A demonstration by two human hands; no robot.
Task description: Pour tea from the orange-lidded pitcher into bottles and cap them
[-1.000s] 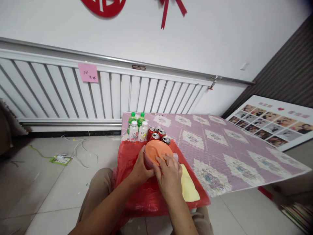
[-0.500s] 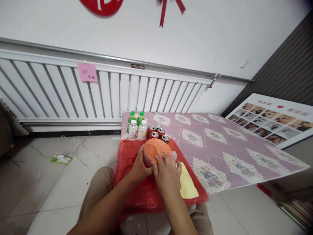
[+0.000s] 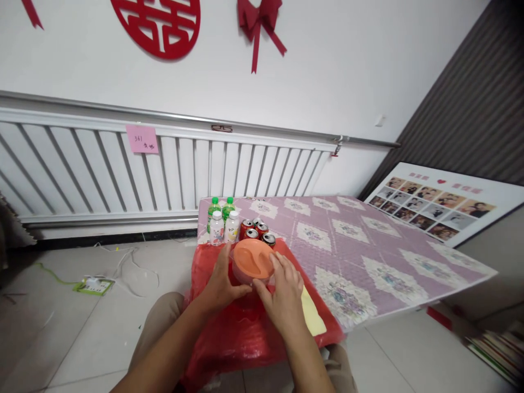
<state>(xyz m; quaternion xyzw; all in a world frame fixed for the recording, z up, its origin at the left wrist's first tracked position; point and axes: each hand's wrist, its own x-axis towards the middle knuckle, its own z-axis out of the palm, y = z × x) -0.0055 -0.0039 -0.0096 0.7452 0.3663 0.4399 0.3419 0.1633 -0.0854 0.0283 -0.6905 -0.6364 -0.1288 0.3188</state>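
A round plastic bowl (image 3: 245, 274) with clear pinkish walls sits over the red plastic covering, an orange divided tray (image 3: 251, 255) level in its top. My left hand (image 3: 223, 281) curves round the bowl's left side, thumb across the front. On the other side, my right hand (image 3: 282, 281) grips the bowl, its fingers over the right rim and thumb at the front. Part of a folded yellow cloth (image 3: 312, 314) shows beside my right wrist.
Behind the bowl stand two white-capped bottles (image 3: 224, 229), two green-capped bottles (image 3: 221, 212) and several drink cans (image 3: 252, 233). The red plastic covering (image 3: 245, 344) lies over the table's near end. A floral purple tablecloth (image 3: 313, 251) extends right. A power strip (image 3: 93, 286) lies on the floor.
My right fingers have moved from the orange tray's surface to the bowl's right rim. The tray, tilted before, now lies flatter. My left hand has loosened slightly, and the camera view has tipped up.
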